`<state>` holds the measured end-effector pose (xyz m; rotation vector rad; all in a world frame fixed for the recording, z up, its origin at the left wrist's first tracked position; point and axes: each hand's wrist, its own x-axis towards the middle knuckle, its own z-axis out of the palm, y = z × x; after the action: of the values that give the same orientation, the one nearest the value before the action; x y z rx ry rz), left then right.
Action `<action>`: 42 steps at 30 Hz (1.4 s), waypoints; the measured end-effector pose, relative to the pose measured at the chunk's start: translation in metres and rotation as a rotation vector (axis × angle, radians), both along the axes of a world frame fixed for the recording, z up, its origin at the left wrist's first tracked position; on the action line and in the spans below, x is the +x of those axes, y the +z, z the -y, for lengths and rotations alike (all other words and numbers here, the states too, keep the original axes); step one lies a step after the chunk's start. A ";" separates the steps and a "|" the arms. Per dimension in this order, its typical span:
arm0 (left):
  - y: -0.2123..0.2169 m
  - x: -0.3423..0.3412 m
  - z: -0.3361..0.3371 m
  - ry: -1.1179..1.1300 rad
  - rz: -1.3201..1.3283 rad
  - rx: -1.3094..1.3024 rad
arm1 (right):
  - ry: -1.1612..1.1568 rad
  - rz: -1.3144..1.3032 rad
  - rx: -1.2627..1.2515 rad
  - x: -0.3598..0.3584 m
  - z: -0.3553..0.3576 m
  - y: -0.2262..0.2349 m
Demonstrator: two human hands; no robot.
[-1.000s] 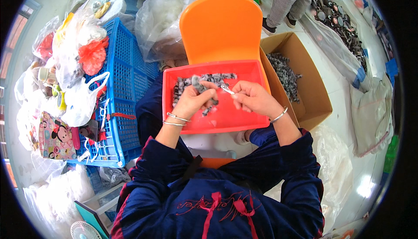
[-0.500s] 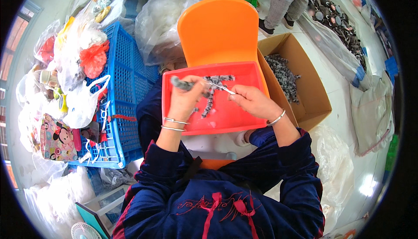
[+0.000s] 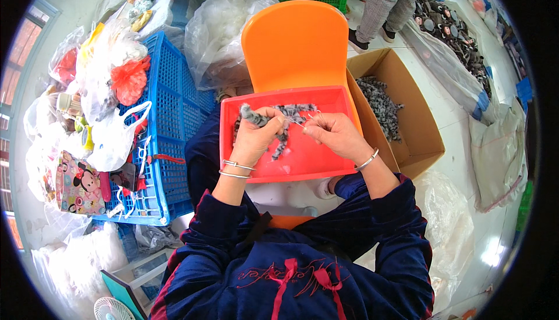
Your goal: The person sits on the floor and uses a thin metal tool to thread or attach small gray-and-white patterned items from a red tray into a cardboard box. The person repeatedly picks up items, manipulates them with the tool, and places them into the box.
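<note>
My left hand [image 3: 256, 139] is closed around a grey-and-black fuzzy plush piece [image 3: 250, 115], which sticks out past the fingers. A thin white thread [image 3: 295, 122] runs between my hands. Its right end is pinched by my right hand [image 3: 333, 135], fingertips together; whether a slim tool is also in that hand is hard to see. Both hands are over a shallow red tray [image 3: 291, 177]. Inside it lie more striped plush pieces [image 3: 279, 150], partly hidden behind my left hand.
The tray rests on an orange chair [image 3: 294, 43]. To the right stands an open cardboard box [image 3: 424, 110] holding grey plush pieces. A blue crate [image 3: 169, 163] with bags on it is at my left. Someone in checked trousers [image 3: 387, 2] stands beyond the box.
A slim shiny tool showed at my right fingertips earlier; now a thread shows there. The plush piece's free end has turned more upright.
</note>
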<state>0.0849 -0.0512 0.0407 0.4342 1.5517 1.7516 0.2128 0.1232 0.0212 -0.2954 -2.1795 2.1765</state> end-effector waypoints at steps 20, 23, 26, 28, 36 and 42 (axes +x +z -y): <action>-0.019 0.002 0.005 0.023 0.492 0.329 | -0.091 -0.089 -0.065 -0.001 0.020 0.007; -0.021 0.013 0.001 0.048 0.469 0.312 | 0.032 0.099 0.048 -0.001 0.023 0.012; -0.021 0.019 -0.004 0.062 0.431 0.296 | -0.050 -0.032 -0.041 -0.002 0.027 0.007; -0.022 0.018 -0.005 0.081 0.372 0.277 | -0.085 -0.090 -0.064 -0.001 0.024 -0.002; -0.019 0.022 -0.003 0.096 0.243 0.160 | -0.133 0.076 -0.162 0.000 0.013 -0.007; -0.022 0.021 -0.003 0.150 0.193 0.068 | -0.139 -0.104 0.090 0.001 0.028 0.001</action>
<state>0.1055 -0.0482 0.0188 0.1783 1.4220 1.9046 0.2136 0.0955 0.0222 -0.3112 -2.1255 1.9701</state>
